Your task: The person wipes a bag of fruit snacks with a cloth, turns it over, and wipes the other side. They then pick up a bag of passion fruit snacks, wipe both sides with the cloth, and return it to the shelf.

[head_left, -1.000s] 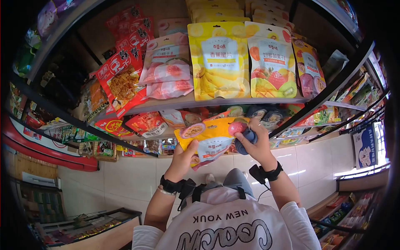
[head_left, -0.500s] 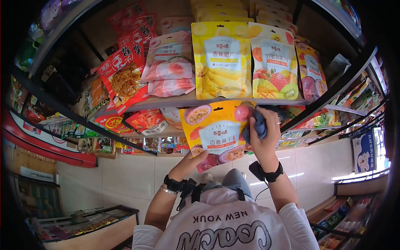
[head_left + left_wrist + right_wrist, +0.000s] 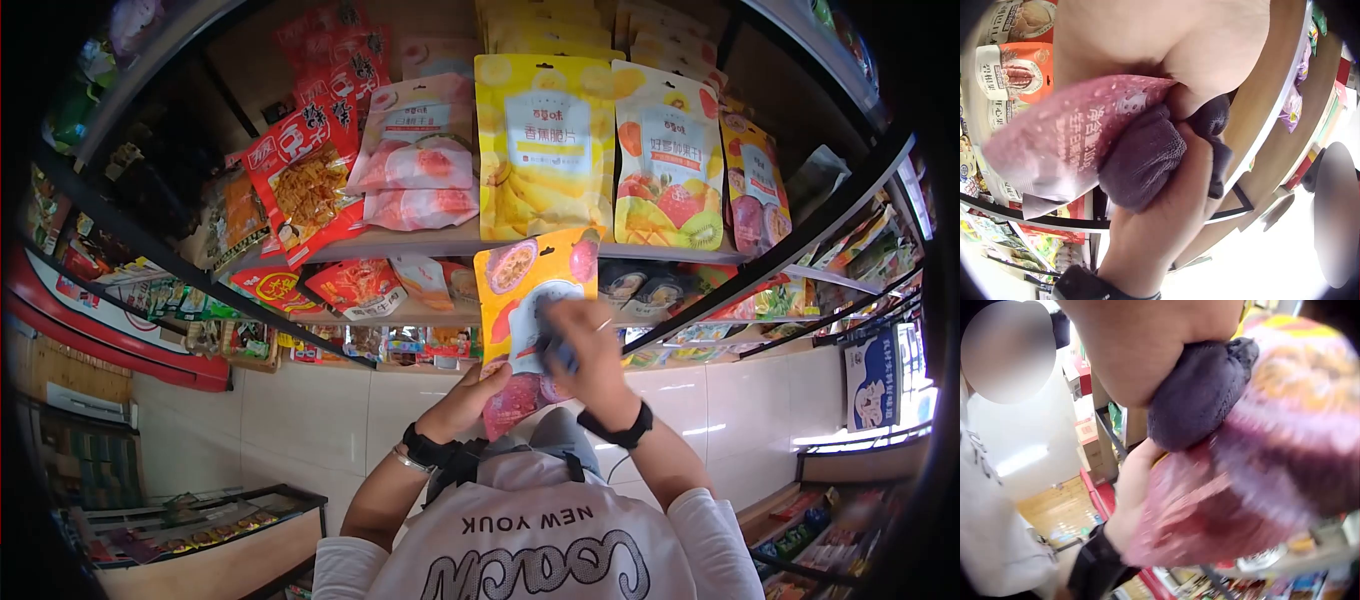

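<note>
In the head view a yellow dried-fruit pouch point(image 3: 497, 330) with passion fruit printed on it stands on end, a little tilted, in front of the shelf. My left hand point(image 3: 462, 402) grips its lower left edge, thumb on the printed face. A bunched dark blue-grey cloth point(image 3: 552, 345) is in my right hand point(image 3: 592, 362), which presses it against the pouch's front and covers part of the label; this hand is blurred. The left wrist view shows the cloth point(image 3: 1141, 159) against the pinkish back point(image 3: 1079, 131) of the pouch. The cloth point(image 3: 1200, 394) also shows beneath the right palm in the right wrist view.
Above the hands, a shelf holds a yellow banana-chip pouch point(image 3: 545, 150), a white mixed-fruit pouch point(image 3: 668, 160), pink pouches point(image 3: 418, 150) and red snack bags point(image 3: 312, 190). A black shelf post point(image 3: 770, 250) slants down on the right. More packets point(image 3: 360, 288) fill the lower shelf.
The pouch has turned from lying crosswise to standing on end. My right hand has moved left with the cloth, from the pouch's right edge onto its front.
</note>
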The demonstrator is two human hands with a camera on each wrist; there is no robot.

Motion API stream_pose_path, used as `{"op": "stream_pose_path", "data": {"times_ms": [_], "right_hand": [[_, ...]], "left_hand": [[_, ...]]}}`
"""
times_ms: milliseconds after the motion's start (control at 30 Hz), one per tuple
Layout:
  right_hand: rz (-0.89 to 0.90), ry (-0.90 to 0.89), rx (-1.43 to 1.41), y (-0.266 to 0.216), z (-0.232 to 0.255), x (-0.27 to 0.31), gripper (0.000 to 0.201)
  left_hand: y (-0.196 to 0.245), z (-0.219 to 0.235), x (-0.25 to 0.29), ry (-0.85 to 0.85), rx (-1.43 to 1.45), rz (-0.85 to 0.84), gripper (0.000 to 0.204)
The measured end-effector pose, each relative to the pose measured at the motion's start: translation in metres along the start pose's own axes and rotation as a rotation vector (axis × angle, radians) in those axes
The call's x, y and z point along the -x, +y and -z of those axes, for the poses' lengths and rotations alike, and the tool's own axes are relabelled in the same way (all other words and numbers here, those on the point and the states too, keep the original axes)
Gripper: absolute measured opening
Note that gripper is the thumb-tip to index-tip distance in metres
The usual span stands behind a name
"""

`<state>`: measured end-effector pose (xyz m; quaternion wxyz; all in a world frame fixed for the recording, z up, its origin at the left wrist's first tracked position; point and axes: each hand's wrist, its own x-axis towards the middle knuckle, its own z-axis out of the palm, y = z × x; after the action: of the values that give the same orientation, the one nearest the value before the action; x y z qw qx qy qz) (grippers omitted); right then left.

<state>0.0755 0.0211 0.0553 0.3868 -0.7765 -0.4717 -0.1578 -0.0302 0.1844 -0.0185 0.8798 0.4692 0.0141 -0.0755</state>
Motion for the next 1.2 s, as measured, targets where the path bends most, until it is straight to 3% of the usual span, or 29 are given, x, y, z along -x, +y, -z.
{"op": "stream_pose_path", "data": {"times_ms": [67,133,267,367,467,533,600,667,700,800,867,933,1067,1133,1200], "right_hand": [[0.164,-0.188,-0.201,-0.011,-0.016,0.017,0.063],[0.223,-0.165,-0.196,-0.015,-0.017,0.017,0.063],[-0.045,0.015,-0.069,-0.009,-0.006,-0.007,0.065],[0.149,-0.16,-0.096,-0.019,-0.017,0.006,0.063],[0.158,-0.112,-0.126,-0.011,-0.016,0.01,0.063],[-0.094,0.006,0.036,-0.001,-0.008,0.006,0.062],[-0.169,0.034,0.105,0.0,-0.011,0.011,0.063],[-0.056,-0.063,-0.085,-0.013,-0.021,0.029,0.063],[0.057,-0.187,-0.098,-0.019,-0.021,0.036,0.062],[0.007,-0.103,-0.032,-0.015,-0.014,0.033,0.062],[-0.135,0.073,0.135,-0.002,-0.007,0.019,0.058],[-0.173,0.102,0.085,0.002,-0.007,0.017,0.058],[0.133,-0.163,0.032,-0.021,-0.021,0.041,0.06],[0.087,-0.135,-0.011,-0.013,-0.017,0.038,0.057],[-0.015,0.058,0.1,-0.004,-0.006,0.021,0.053]], "left_hand": [[-0.01,0.002,-0.001,0.008,0.055,-0.027,0.042],[-0.011,0.008,-0.003,-0.013,0.008,-0.009,0.041],[0.001,-0.001,0.004,-0.039,-0.024,0.117,0.039],[-0.008,0.009,0.003,-0.051,-0.03,0.107,0.038],[-0.011,0.009,0.008,0.02,-0.035,0.101,0.038],[-0.004,-0.003,0.01,0.035,0.021,0.096,0.038],[-0.005,-0.002,0.008,0.036,0.173,0.077,0.04],[-0.018,0.009,0.003,0.1,0.277,0.064,0.041],[-0.002,-0.008,0.002,0.042,0.29,-0.029,0.044],[0.002,-0.011,0.002,0.091,0.17,-0.061,0.044],[0.006,-0.011,0.003,0.024,0.182,-0.031,0.047],[0.009,-0.013,0.001,0.015,0.191,-0.072,0.047],[0.006,-0.011,0.002,0.069,0.239,-0.1,0.046],[0.011,-0.009,0.002,0.044,0.206,-0.113,0.046],[0.013,-0.011,0.004,0.021,0.179,-0.119,0.047]]}}
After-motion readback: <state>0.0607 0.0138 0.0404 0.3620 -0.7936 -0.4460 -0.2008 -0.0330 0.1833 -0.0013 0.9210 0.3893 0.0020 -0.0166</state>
